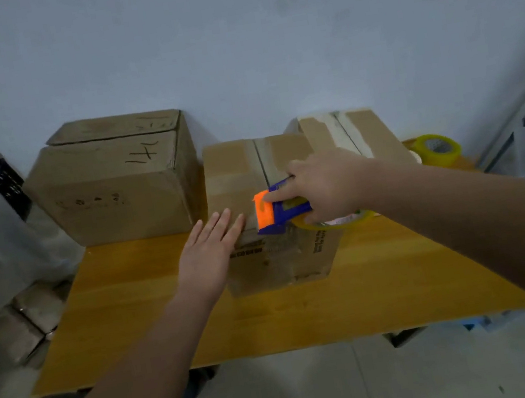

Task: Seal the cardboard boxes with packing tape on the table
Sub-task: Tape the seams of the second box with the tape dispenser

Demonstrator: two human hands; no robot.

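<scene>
On the yellow wooden table (136,322), near its middle, the small cardboard box (232,169) is sitting with its flaps shut and its centre seam running away from the person. The right hand (324,185) is gripping the blue-and-orange tape dispenser (277,212), with the index finger lying along the top, and is holding the orange front at the near top edge of the box, right on the seam. The left hand (207,252) is lying flat with straight fingers on the box's near-left top corner, grasping nothing and only pressing down. The box is probably light and apt to slide on the smooth tabletop, so bracing it at the corner suits it. The cardboard is stiff along edges and folds, while the middle of a flap is likely giving way under pressure. The dispenser looks like hard plastic, best held by its body behind the roll (333,222) and well back from the front lip. The tape itself is thin and clingy. Whether a strip is already lying along the seam is hard to tell in the blur. A larger box (108,189) is standing to the left, a taped box (364,134) just behind, and a spare tape roll (437,150) at the far right.
</scene>
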